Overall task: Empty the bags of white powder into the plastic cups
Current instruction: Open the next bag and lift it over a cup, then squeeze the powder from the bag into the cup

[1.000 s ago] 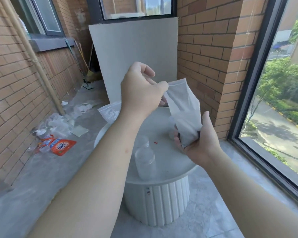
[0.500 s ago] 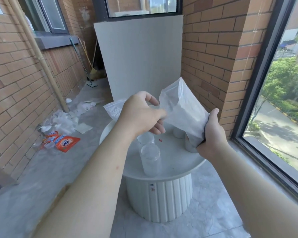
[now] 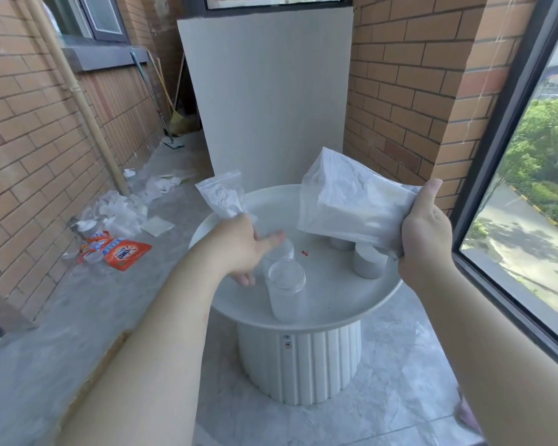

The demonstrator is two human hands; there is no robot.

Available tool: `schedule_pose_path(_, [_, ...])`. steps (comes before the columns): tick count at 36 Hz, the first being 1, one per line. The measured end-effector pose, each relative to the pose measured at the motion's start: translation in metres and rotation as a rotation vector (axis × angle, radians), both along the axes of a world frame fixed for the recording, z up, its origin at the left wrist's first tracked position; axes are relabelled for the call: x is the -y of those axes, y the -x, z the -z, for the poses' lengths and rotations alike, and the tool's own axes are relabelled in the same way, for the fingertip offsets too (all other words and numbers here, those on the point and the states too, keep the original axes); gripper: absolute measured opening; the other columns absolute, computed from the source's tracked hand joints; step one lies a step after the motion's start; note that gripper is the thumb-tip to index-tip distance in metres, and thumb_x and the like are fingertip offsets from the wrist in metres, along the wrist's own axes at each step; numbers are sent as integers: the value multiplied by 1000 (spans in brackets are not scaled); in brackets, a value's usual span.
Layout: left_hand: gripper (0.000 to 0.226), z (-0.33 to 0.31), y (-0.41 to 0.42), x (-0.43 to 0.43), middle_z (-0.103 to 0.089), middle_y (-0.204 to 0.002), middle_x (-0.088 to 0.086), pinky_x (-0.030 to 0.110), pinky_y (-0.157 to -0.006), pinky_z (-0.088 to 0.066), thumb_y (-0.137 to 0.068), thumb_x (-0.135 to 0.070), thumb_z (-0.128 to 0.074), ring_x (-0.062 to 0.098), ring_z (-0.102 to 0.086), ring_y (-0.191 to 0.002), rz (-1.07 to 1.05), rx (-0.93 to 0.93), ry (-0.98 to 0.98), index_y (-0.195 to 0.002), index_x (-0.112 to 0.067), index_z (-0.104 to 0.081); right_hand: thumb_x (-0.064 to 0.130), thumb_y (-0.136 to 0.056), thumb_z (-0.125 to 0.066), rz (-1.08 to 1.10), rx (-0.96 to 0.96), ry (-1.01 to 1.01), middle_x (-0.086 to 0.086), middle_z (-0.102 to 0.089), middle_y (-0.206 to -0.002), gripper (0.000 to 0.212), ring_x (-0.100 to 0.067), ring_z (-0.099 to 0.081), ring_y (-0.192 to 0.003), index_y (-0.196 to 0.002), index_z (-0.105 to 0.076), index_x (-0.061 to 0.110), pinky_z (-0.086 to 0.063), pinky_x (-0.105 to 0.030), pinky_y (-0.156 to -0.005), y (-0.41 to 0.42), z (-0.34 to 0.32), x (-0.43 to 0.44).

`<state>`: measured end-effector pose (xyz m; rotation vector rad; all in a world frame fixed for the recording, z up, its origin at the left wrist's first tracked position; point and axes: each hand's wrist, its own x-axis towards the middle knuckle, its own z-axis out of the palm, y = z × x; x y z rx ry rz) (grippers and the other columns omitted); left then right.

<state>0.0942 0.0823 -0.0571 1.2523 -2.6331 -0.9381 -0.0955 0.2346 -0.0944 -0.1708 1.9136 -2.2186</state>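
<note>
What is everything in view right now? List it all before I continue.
table: one, white, round, centre
big bag: one, clear with white powder, held above the table
small bag: one, clear with white powder, table's far-left rim
clear cups: two, table middle
whitish cups: two, table's right, under the big bag
red bits: couple, table middle
pouch: one, orange, floor left
plastic scraps: several, white, by left wall
board: one, white, behind table
broom: one, yellowish, far corner
hands: two; right hand grips the big bag's end, left hand beside the rear clear cup
</note>
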Motion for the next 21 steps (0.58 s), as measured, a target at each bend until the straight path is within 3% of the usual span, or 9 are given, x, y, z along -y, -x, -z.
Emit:
schedule_pose_path(3, [90,12,-2,-3,-77,-77,8,31,-83,-55,-67,-83,-61,17,-75,-71,114,369,29,-121,-11,-51,70,-99,-32,31,-107,-36,15,-34,-52,58,-16,-37,-62,-65,-38,23,-33,-28,-58,4,4,3])
schedule_pose_path(5, [100,25,4,-3,-76,-77,4,33,-87,-54,-60,-85,-65,16,-74,-75,145,415,72,-126,-11,-49,67,-101,-31,32,-162,-55,15,-39,-55,59,-13,-40,-62,-66,-46,22,-35,-28,-56,5,8,5])
schedule_pose_path(7, [104,40,11,-5,-74,-82,2,31,-79,-53,-55,-82,-71,17,-69,-78,134,367,84,-128,-11,-48,66,-102,-31,28,-180,-70,13,-45,-59,58,-12,-44,-62,-70,-53,22,-38,-27,-57,4,11,6])
schedule_pose_path(11, [103,56,20,-11,-56,-130,4,30,-82,-43,-63,-63,-83,23,-55,-108,65,270,44,-139,-12,-36,60,-104,-30,36,-230,-117,25,-49,-48,57,4,-45,-48,-64,-53,27,-39,-26,-60,4,14,12])
schedule_pose_path(14, [94,60,25,-9,-54,-131,3,32,-84,-46,-65,-55,-85,22,-55,-111,32,201,47,-135,-14,-38,59,-104,-31,48,-260,-131,24,-46,-46,58,1,-43,-48,-56,-47,31,-37,-27,-62,4,15,17])
schedule_pose_path(18, [90,62,29,-3,-56,-129,1,35,-90,-49,-62,-54,-87,22,-57,-111,9,133,49,-130,-17,-42,62,-102,-31,73,-310,-151,14,-43,-61,57,-9,-40,-59,-69,-43,17,-36,-32,-65,6,17,23])
schedule_pose_path(21, [91,61,30,-2,-56,-131,0,36,-91,-50,-62,-55,-87,22,-57,-113,10,121,51,-131,-18,-41,61,-103,-31,75,-363,-183,10,-39,-66,54,-10,-38,-59,-69,-37,18,-33,-31,-61,7,18,25])
